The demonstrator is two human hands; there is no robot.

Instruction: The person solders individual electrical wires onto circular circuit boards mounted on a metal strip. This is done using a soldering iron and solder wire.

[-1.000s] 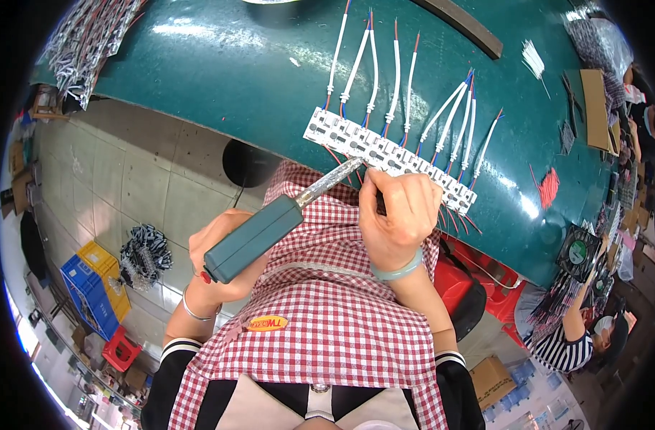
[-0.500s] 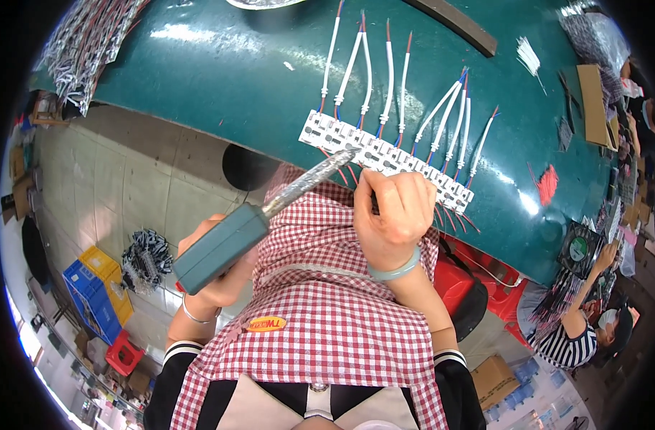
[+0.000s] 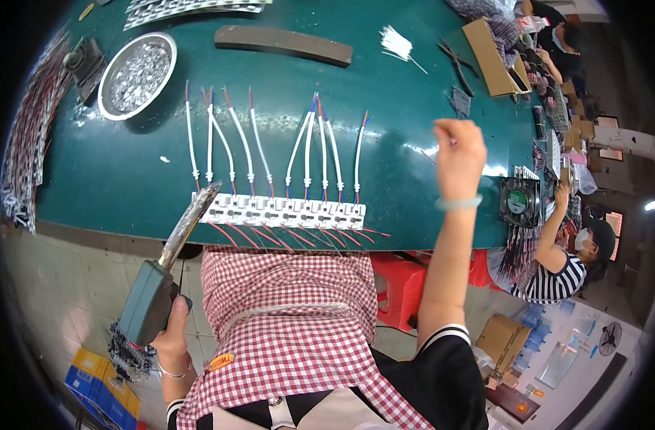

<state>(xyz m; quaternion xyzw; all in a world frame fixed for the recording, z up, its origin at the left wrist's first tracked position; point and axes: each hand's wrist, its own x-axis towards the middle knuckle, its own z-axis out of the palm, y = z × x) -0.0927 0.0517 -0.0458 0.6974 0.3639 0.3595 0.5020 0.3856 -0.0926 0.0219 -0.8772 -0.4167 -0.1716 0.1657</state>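
My left hand (image 3: 173, 333) is wrapped round the handle of a green soldering gun (image 3: 142, 301). Its long silvery tip is by the left end of a white circuit-board strip (image 3: 284, 213) lying along the table's near edge. White-sleeved wires (image 3: 307, 154) stretch from the strip's far side; short red and dark wires (image 3: 298, 236) hang off its near side. Out over the table on the right, my right hand (image 3: 460, 154) has its fingers pinched together. A thin red strand (image 3: 428, 155) shows beside it, but what the fingertips hold is hidden.
On the green table (image 3: 385, 193) are a metal bowl of silvery scraps (image 3: 137, 77), a dark bar (image 3: 283, 46), white ties (image 3: 397, 44), pliers (image 3: 458, 67) and a small fan (image 3: 521, 202). Wire bundles (image 3: 33, 136) lie at the left edge. A co-worker in stripes (image 3: 557, 276) sits at right.
My right hand has left the board strip and reached right, over where the red wire pile lay. The soldering gun has moved to the strip's left end. The view has shifted right.
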